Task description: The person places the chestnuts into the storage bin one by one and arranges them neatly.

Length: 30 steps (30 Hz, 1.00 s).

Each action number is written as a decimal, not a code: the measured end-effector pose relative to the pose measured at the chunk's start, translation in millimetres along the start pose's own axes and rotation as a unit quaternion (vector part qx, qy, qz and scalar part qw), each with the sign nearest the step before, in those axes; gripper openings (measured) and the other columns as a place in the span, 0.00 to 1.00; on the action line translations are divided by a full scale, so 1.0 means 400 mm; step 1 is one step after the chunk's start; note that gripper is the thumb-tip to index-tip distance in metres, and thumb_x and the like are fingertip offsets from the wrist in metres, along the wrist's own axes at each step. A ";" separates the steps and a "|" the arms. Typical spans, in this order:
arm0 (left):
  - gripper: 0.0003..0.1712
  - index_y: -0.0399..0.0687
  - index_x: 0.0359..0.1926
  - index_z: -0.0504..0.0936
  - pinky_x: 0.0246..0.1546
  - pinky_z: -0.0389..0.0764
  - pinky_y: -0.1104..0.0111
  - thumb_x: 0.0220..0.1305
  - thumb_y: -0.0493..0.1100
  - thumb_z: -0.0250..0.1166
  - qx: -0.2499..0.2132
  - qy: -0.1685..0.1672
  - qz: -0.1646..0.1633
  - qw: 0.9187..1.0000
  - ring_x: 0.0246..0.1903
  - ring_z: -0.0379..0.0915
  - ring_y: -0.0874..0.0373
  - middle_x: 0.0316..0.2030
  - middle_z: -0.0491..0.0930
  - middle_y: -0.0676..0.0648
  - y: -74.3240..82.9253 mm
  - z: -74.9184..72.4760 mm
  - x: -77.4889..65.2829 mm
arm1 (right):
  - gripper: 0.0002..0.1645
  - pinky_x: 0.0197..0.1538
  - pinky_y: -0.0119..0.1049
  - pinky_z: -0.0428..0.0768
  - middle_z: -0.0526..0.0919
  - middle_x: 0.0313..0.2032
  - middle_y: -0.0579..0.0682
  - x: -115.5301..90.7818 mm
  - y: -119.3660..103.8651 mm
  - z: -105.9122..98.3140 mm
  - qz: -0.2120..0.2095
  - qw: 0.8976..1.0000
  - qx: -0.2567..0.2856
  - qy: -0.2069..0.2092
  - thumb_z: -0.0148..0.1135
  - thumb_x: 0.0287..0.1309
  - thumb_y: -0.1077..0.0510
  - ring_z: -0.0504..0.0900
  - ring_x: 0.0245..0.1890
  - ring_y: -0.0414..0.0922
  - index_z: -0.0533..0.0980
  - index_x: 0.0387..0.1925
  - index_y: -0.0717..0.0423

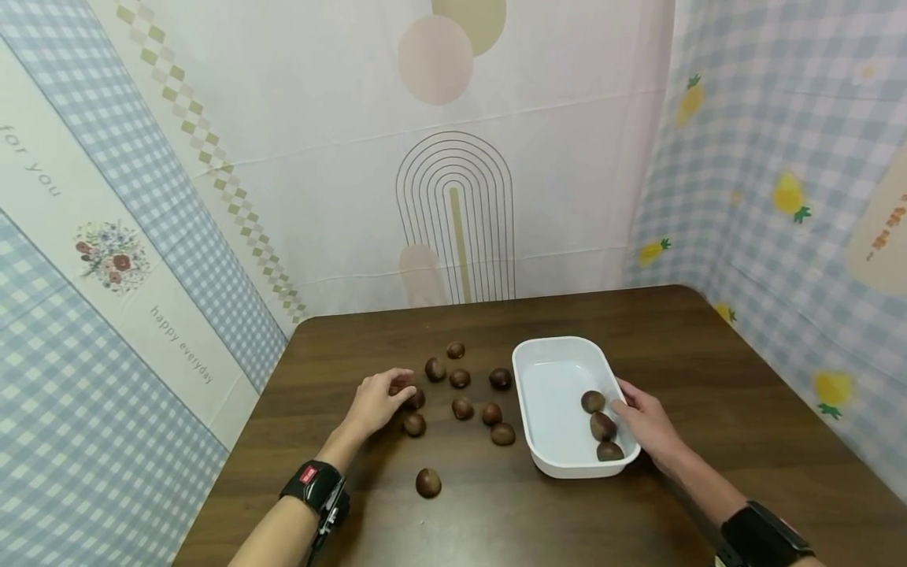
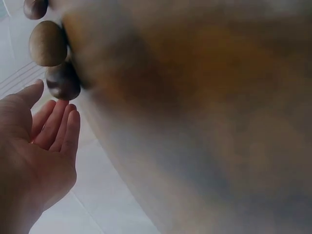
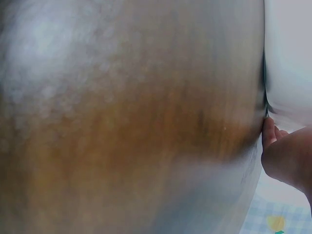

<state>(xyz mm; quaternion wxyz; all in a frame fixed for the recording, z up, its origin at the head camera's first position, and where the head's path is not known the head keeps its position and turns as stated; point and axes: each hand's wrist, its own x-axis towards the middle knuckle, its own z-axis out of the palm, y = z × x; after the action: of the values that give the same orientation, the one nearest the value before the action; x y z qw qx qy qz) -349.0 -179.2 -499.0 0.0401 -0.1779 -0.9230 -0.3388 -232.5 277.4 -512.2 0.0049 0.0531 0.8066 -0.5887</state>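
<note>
Several brown chestnuts lie scattered over the wooden table. My left hand reaches in from the left beside one chestnut, thumb and fingers spread on its near side. In the left wrist view the fingers of that hand are extended, and their tips are at or just short of a dark chestnut; contact is hard to tell. On the right, a white rectangular plastic container holds three chestnuts along its right side. My right hand grips the container's right rim, thumb over the edge, other fingers mostly hidden outside.
One chestnut lies apart, closer to the front of the dark wooden table. Patterned cloths hang behind the table and along both sides. Both wrists wear black straps.
</note>
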 end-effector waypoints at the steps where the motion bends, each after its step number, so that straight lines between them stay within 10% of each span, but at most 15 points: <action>1: 0.22 0.42 0.64 0.84 0.57 0.83 0.51 0.74 0.44 0.71 -0.001 -0.003 -0.001 1.000 0.52 0.86 0.48 0.54 0.88 0.44 -0.001 0.002 -0.004 | 0.35 0.49 0.31 0.83 0.66 0.74 0.72 -0.001 0.000 0.000 -0.001 1.000 0.001 0.000 0.48 0.81 0.60 0.78 0.62 0.57 0.55 0.82 0.66; 30: 0.22 0.44 0.60 0.86 0.50 0.86 0.55 0.67 0.41 0.76 0.024 -0.032 0.002 0.999 0.47 0.87 0.50 0.51 0.89 0.46 -0.013 0.008 -0.015 | 0.35 0.49 0.30 0.82 0.65 0.75 0.72 0.000 -0.003 -0.001 -0.003 1.000 -0.009 0.002 0.47 0.80 0.62 0.75 0.64 0.59 0.55 0.81 0.68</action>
<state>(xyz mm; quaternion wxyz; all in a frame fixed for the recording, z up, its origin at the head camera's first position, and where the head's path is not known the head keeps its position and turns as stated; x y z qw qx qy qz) -345.2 -182.6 -505.9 0.0156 -0.1895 -0.9313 -0.3108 -232.7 277.6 -511.0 0.0017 0.0519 0.8120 -0.5813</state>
